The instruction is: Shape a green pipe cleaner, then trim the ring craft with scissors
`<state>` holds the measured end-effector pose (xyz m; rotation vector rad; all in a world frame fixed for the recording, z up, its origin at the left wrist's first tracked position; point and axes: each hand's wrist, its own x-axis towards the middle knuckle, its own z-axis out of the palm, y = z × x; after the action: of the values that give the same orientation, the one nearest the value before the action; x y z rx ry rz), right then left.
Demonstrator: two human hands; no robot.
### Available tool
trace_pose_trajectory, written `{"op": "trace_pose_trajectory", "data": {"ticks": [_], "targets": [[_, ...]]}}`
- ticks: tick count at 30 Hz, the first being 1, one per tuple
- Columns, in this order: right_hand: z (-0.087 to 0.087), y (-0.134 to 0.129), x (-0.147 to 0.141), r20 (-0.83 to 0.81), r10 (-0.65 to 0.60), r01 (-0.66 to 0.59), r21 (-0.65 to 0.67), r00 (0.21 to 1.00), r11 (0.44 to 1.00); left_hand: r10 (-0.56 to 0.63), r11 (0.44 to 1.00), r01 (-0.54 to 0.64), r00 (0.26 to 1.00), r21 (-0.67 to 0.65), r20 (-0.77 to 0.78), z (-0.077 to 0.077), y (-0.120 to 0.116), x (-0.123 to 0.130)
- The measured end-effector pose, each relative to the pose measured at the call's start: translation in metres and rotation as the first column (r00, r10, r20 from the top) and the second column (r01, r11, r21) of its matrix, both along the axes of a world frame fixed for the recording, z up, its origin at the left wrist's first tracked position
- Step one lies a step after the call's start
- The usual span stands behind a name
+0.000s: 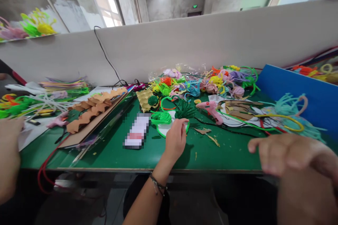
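Note:
My left hand (175,139) reaches over the green table (111,154), a bracelet on its wrist. Its curled fingers pinch the edge of a bright green pipe-cleaner ring (161,132) that lies around a white disc. A dark green pipe-cleaner bundle (185,109) and a coiled light green one (161,117) lie just beyond the fingertips. My right hand (287,154) hovers blurred near the table's front right edge, fingers spread and pointing left, with nothing in it. A pink glue gun (211,109) lies between the two hands, further back.
A pile of colourful pipe-cleaner flowers (206,81) sits at the back by the grey partition. Brown scalloped cardboard strips (95,109) lie on a board at the left; a blue board (298,91) stands at the right. Another person's arm (7,158) shows at the left edge.

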<state>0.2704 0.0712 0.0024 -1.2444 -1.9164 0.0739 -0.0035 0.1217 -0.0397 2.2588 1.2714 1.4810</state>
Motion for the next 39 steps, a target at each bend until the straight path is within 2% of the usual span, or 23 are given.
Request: {"op": "trace_pose_trajectory", "data": {"ticks": [1, 2, 3, 4, 5, 7, 9, 14, 18, 20, 24, 27, 31, 35, 39], "targets": [[0.002, 0.005, 0.001, -0.165, 0.184, -0.182, 0.032, 0.969, 0.983, 0.000, 1.000, 0.000, 1.000, 0.001, -0.001, 0.000, 0.000, -0.001], [0.004, 0.012, 0.001, -0.334, 0.153, -0.147, 0.042, 0.930, 0.988, -0.003, 1.000, 0.003, 1.000, 0.003, -0.002, -0.001, 0.001, -0.001], [0.004, 0.019, 0.000, -0.432, 0.001, 0.002, 0.007, 0.902, 1.000, -0.006, 1.000, 0.006, 1.000, 0.008, -0.002, -0.001, 0.001, -0.002], [0.004, 0.026, 0.000, -0.440, -0.191, 0.179, -0.068, 0.878, 0.981, -0.011, 1.000, 0.011, 1.000, 0.014, -0.004, -0.001, 0.002, -0.002], [0.002, 0.033, 0.000, -0.393, -0.368, 0.355, -0.110, 0.843, 0.928, -0.014, 1.000, 0.014, 1.000, 0.024, -0.006, -0.001, 0.002, -0.002], [-0.005, 0.044, 0.003, -0.322, -0.483, 0.466, -0.135, 0.814, 0.874, -0.022, 0.999, 0.022, 1.000, 0.041, -0.012, -0.001, 0.002, -0.001], [-0.015, 0.051, 0.008, -0.219, -0.533, 0.511, -0.153, 0.817, 0.846, -0.030, 0.999, 0.030, 0.999, 0.024, -0.027, -0.001, 0.002, 0.000], [-0.035, 0.056, 0.017, 0.028, -0.551, 0.549, -0.139, 0.834, 0.824, -0.027, 0.992, 0.008, 0.989, -0.128, -0.146, -0.002, 0.001, 0.002], [-0.039, 0.055, 0.023, 0.376, -0.586, 0.667, -0.131, 0.718, 0.733, -0.004, 0.995, -0.020, 0.973, -0.100, -0.232, -0.002, 0.000, 0.002], [-0.035, 0.058, 0.024, 0.484, -0.577, 0.707, -0.135, 0.658, 0.694, -0.001, 0.997, -0.019, 0.966, -0.075, -0.260, -0.001, 0.000, 0.002], [-0.020, 0.070, 0.021, 0.566, -0.575, 0.755, -0.136, 0.591, 0.641, 0.021, 1.000, -0.026, 0.957, -0.013, -0.290, 0.001, -0.001, 0.000], [-0.011, 0.080, 0.017, 0.643, -0.514, 0.752, -0.152, 0.568, 0.641, 0.034, 0.999, -0.027, 0.953, 0.028, -0.302, 0.002, -0.002, -0.001], [-0.008, 0.087, 0.016, 0.710, -0.455, 0.763, -0.181, 0.538, 0.620, 0.044, 0.998, -0.026, 0.937, 0.058, -0.347, 0.002, -0.003, -0.002], [-0.010, 0.092, 0.020, 0.728, -0.416, 0.768, -0.234, 0.545, 0.596, 0.046, 0.998, -0.028, 0.925, 0.054, -0.378, 0.003, -0.004, -0.003], [-0.006, 0.102, 0.023, 0.700, -0.407, 0.750, -0.279, 0.586, 0.600, 0.002, 1.000, 0.006, 0.916, 0.018, -0.402, 0.002, -0.004, -0.004]]}}
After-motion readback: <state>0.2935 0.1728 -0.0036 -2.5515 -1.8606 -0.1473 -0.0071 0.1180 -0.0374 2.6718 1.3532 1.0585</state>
